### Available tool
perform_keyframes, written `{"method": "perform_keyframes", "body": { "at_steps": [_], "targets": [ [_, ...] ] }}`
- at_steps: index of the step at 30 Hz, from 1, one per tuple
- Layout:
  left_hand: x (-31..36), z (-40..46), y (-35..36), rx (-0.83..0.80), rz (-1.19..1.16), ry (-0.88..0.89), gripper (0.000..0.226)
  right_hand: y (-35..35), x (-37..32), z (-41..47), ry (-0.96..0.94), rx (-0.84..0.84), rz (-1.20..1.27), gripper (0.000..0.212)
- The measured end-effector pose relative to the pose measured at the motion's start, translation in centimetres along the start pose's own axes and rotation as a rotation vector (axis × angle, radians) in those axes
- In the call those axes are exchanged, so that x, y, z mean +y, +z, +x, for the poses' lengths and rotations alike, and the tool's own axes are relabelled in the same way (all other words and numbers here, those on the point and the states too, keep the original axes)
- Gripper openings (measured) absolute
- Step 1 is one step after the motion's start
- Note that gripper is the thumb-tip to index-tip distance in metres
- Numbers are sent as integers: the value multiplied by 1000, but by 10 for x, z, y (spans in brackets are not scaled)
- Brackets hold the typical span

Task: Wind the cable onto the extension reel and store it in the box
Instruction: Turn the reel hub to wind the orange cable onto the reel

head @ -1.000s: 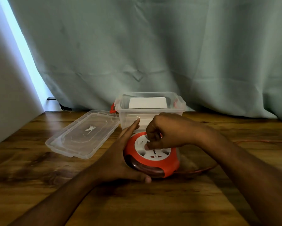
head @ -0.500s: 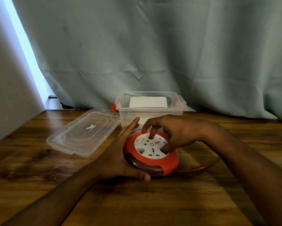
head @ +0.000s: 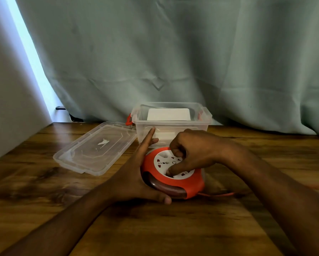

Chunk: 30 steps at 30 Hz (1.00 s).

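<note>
A round orange extension reel (head: 190, 187) with a white socket face lies flat on the wooden table. My left hand (head: 134, 178) cups its left side, fingers straight along the rim and thumb under the front edge. My right hand (head: 190, 154) sits on top with fingers curled, thumb and fingertips pressed into the white disc. A short stretch of orange cable (head: 219, 194) leaves the reel's right side and runs under my right forearm. The clear plastic box (head: 173, 124) stands open just behind the reel.
The box's clear lid (head: 96, 148) lies upside down on the table left of the box. A white block (head: 169, 114) is seen through the box. A green curtain hangs behind the table and a wall closes the left side.
My right hand has turned on the white disc, its fingers curling from spread to bunched. The loose cable on the right has grown shorter. My left hand has stayed put.
</note>
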<state>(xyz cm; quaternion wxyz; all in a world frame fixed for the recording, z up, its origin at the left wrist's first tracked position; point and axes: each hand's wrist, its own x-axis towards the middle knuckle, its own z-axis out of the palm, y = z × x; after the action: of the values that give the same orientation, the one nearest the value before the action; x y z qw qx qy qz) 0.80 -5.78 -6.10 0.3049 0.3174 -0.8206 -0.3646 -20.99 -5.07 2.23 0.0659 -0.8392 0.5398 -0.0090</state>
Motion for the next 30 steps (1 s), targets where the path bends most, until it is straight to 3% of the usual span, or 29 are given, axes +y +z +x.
{"method": "perform_keyframes", "body": {
  "at_steps": [7,11,15,30],
  "targets": [
    [6,0,0,-18,-8,12,150,5,-6,5,-25,29,-4,41],
    [4,-1,1,-22,-20,16,151,-7,5,-4,-71,0,106,28],
    [2,-1,1,-15,-33,15,151,-7,14,-4,-59,-88,121,33],
    [2,-1,1,-15,-29,26,148,-5,14,-4,-39,-105,124,34]
  ]
}}
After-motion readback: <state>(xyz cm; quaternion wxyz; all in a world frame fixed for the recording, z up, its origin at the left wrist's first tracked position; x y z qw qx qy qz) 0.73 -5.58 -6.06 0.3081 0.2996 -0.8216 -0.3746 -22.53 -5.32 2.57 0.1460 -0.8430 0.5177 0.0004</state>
